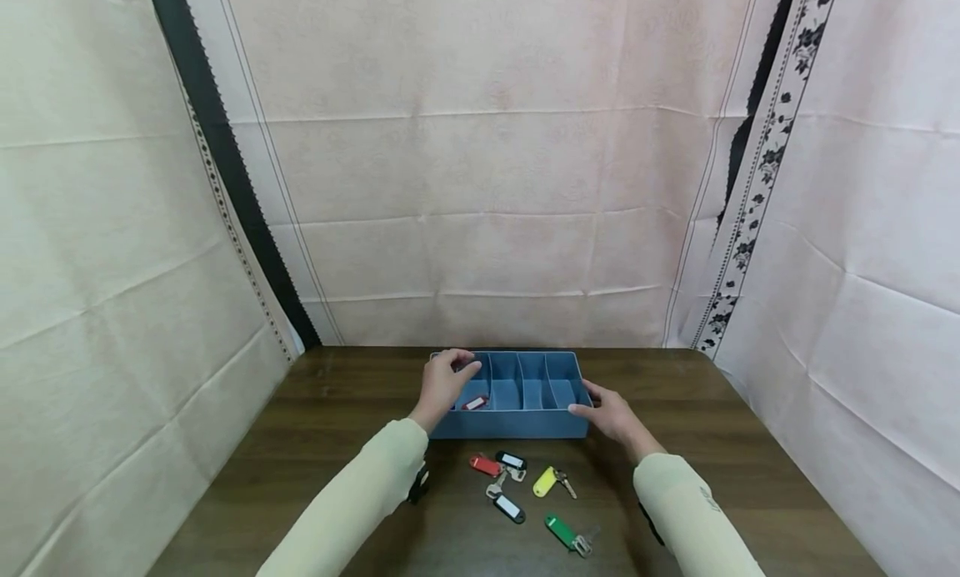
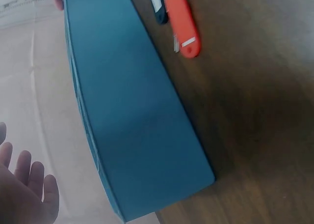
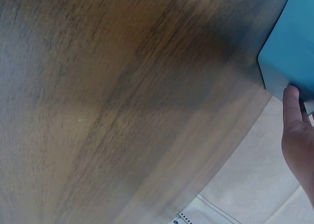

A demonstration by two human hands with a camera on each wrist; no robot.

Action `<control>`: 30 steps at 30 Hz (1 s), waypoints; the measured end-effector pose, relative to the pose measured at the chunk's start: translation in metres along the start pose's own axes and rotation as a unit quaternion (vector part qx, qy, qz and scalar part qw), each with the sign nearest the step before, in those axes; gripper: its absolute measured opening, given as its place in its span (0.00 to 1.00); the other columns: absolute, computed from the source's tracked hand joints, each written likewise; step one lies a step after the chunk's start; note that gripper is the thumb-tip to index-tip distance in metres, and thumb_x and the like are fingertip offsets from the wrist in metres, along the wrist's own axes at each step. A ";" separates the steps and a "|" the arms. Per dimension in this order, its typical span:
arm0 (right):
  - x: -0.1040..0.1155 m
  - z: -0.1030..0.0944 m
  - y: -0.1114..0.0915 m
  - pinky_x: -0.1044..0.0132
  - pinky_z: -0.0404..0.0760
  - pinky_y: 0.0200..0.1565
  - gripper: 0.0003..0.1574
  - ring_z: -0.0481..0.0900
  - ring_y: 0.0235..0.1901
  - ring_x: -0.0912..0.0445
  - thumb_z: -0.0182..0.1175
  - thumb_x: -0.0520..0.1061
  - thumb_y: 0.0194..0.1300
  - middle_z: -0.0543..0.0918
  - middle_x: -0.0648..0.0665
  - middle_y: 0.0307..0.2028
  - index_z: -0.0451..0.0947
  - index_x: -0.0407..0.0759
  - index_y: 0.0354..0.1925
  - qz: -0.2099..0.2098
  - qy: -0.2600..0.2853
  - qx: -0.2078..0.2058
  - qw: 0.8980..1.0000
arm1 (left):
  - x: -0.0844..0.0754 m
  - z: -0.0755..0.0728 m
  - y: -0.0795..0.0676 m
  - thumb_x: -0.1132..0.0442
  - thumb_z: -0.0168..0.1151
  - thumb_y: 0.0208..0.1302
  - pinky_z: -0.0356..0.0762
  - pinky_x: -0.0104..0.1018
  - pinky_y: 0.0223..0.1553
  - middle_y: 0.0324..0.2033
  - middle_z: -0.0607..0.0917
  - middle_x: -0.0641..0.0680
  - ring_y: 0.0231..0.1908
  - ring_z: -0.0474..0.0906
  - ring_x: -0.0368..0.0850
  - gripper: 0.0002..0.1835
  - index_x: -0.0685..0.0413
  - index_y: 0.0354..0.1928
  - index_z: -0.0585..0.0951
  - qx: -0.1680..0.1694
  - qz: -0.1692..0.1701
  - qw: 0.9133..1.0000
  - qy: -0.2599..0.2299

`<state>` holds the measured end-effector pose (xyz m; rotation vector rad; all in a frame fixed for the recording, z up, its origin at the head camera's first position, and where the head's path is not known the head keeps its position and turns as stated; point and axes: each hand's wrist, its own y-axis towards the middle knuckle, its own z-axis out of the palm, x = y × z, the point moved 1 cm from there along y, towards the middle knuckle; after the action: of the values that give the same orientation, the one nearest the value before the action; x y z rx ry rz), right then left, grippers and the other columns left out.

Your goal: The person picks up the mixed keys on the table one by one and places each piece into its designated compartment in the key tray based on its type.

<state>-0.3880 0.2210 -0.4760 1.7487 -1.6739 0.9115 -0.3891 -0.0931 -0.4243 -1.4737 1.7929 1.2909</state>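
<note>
A blue compartment box (image 1: 510, 424) stands on the table, its long wall towards me. My right hand (image 1: 615, 414) grips its right end, thumb at the front corner and fingers along the side; in the right wrist view the right hand (image 3: 298, 135) lies against the end wall. Over the box's left end hovers my left hand (image 1: 444, 385), hiding part of the leftmost compartment. In the left wrist view the left hand (image 2: 27, 189) has loosely spread fingers, holds nothing and is apart from the wall. A red key tag (image 1: 475, 403) lies inside, towards the left.
Before the box lie a red key tag (image 1: 485, 465), a black-edged tag (image 1: 512, 460) and another black-edged tag (image 1: 508, 509), with keys among them. A yellow tag (image 1: 545, 482) and a green tag (image 1: 559, 530) with keys lie further right. Pale cloth (image 1: 480, 185) hangs behind the table.
</note>
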 end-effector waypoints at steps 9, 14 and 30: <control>-0.002 0.000 0.001 0.36 0.67 0.60 0.53 0.65 0.65 0.31 0.64 0.63 0.65 0.65 0.27 0.68 0.55 0.42 0.76 0.003 -0.001 0.001 1.000 | 0.003 0.003 -0.028 0.54 0.67 0.66 0.79 0.42 0.49 0.43 0.83 0.49 0.45 0.77 0.46 0.13 0.51 0.47 0.85 0.031 0.006 0.999 0.010; -0.001 0.000 0.001 0.36 0.68 0.60 0.54 0.65 0.65 0.31 0.64 0.63 0.65 0.66 0.27 0.68 0.54 0.41 0.76 -0.003 0.004 0.002 1.000 | 0.006 0.009 -0.049 0.55 0.67 0.66 0.80 0.40 0.45 0.42 0.83 0.47 0.44 0.77 0.44 0.09 0.47 0.44 0.85 0.063 0.019 0.998 0.009; -0.003 0.001 0.000 0.36 0.67 0.61 0.54 0.66 0.65 0.32 0.64 0.63 0.64 0.66 0.27 0.68 0.54 0.43 0.76 -0.002 0.015 -0.002 1.000 | 0.040 0.040 -0.089 0.58 0.72 0.60 0.78 0.41 0.42 0.35 0.81 0.42 0.38 0.76 0.43 0.04 0.47 0.36 0.87 0.160 0.039 0.980 0.111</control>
<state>-0.3882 0.2218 -0.4793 1.7280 -1.6516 0.9272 -0.3258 -0.0744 -0.5068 -1.4198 2.1052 0.8449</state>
